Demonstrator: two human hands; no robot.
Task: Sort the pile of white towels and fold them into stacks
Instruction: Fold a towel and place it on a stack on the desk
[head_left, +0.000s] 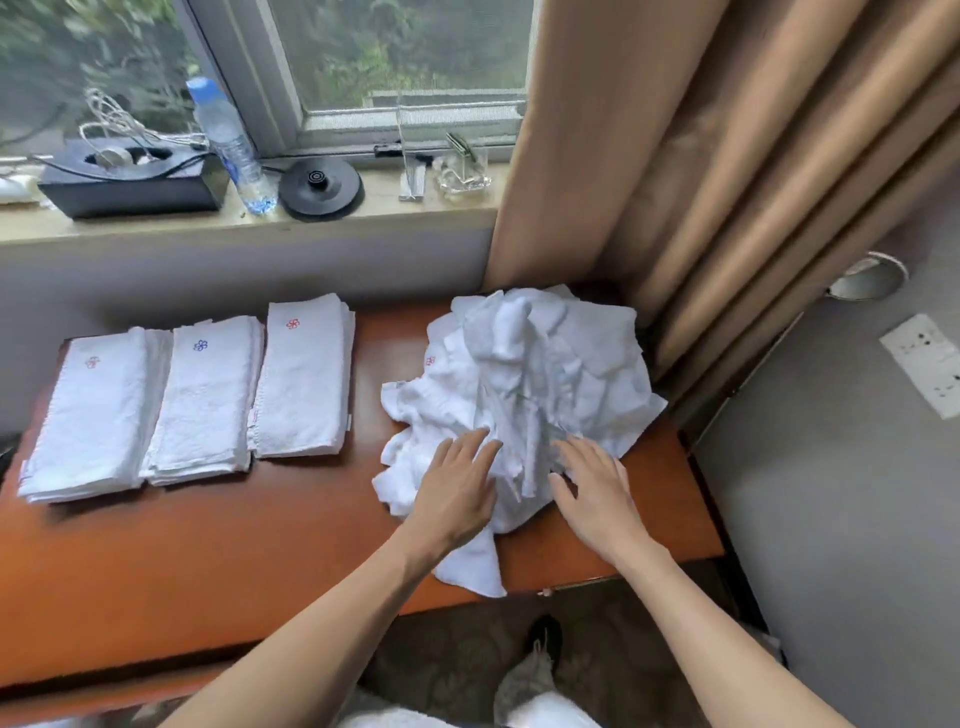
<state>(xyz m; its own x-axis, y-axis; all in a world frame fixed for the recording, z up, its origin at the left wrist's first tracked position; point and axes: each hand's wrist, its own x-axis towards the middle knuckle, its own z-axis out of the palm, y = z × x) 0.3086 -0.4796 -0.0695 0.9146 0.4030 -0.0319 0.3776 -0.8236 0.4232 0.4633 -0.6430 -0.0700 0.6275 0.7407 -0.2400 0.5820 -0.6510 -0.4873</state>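
A big messy pile of white towels (524, 384) sits on the right side of the brown tabletop (249, 551), close to the far edge and just beside the tan curtain (701, 182); one towel corner from the pile hangs over the near edge of the tabletop. The left hand (457, 491) lies flat on the near left part of the pile, with its fingers straight and a little spread, holding nothing; the right hand (597, 486) lies at the near right part of the pile, also with straight spread fingers, and its fingertips touch the towels; it grips nothing.

On the left side of the tabletop three folded stacks lie side by side, well apart from the pile; the left stack (88, 421) has a pale red flower mark on top; the middle stack (205, 405) has a blue flower mark and touches the left stack; the right stack (304, 384) has a red flower mark, sits a bit farther back and lies just beside the middle one.

Behind the tabletop is a windowsill (156, 223) under a window; on it stand a black box (135, 184) with white cords on top, a clear water bottle (231, 140) with a blue cap, a round black kettle base (320, 188) and a glass dish (464, 174). A white wall socket (930, 364) is on the gray wall at the far right.
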